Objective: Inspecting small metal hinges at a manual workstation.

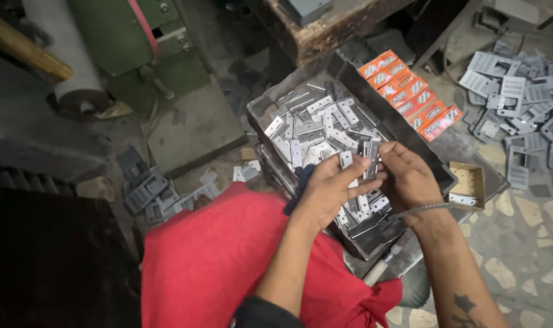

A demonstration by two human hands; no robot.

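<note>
Two hands: meeting over the near end of the tray, both working one small stack of hinges (366, 163).
Left hand (331, 185): its grip is closing narrow around the stack from below, thumb lying across the top, likely squaring the pieces.
Right hand (410, 176): fingers are pinching the stack's far edge, steadying it; a thin bracelet is sitting on the wrist.
Metal tray (410, 136): lying on the floor, heaped with loose hinges, keeping stock within reach.
Orange boxes (410, 94): lining up in a row just beyond the tray's rim.
Open carton (467, 182): waiting just beside the right hand.
Red cloth (228, 255): covering the lap.
</note>
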